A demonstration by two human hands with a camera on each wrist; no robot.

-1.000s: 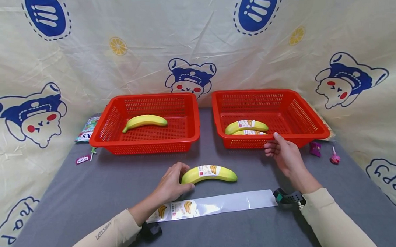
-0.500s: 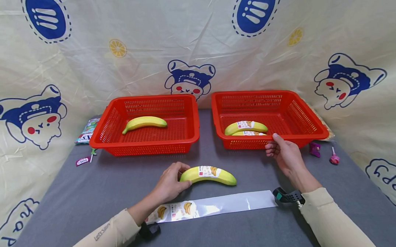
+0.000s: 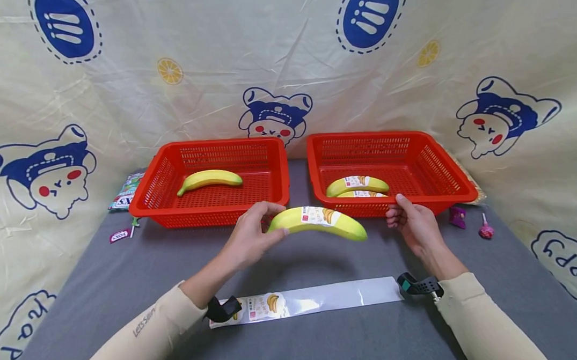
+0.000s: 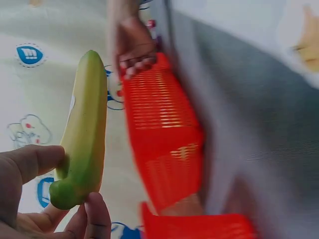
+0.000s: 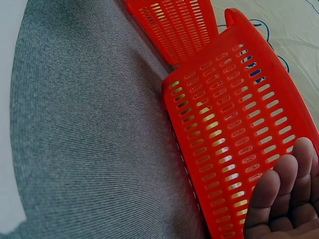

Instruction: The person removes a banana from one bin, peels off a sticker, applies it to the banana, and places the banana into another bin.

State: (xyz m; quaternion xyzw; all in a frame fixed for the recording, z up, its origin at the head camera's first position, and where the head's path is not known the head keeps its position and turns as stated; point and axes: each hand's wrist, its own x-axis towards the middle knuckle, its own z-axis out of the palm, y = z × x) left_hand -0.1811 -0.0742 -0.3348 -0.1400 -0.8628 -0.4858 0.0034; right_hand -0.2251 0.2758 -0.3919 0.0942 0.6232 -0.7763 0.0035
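The left hand (image 3: 252,235) grasps one end of a curved yellow-green banana with a white printed sticker (image 3: 317,220), thumb on one side and fingers on the other. The banana is held above the middle of a grey cloth-covered worktop (image 3: 324,339), its free end pointing towards the worktop's right edge and its shadow falling below. The right hand (image 3: 416,225) is at the near rim of a red slotted plastic basket (image 3: 352,208) towards the far right corner, thumb tip at the rim and fingers curled in front of the outer wall; whether it grips the rim I cannot tell. Inside that basket, two stickered yellow bananas (image 3: 357,185) lie side by side against the near wall.

Towards the far left corner stands a matching red plastic basket (image 3: 212,211) with one plain yellow banana (image 3: 211,178) in it. A long glossy white strip (image 3: 342,294) lies crosswise on the near side of the held banana, with banana-printed labels at its left end. By the left edge lies a small purple wrapper (image 3: 120,235); near the right edge are a purple packet (image 3: 457,217) and a pink lollipop (image 3: 486,229)
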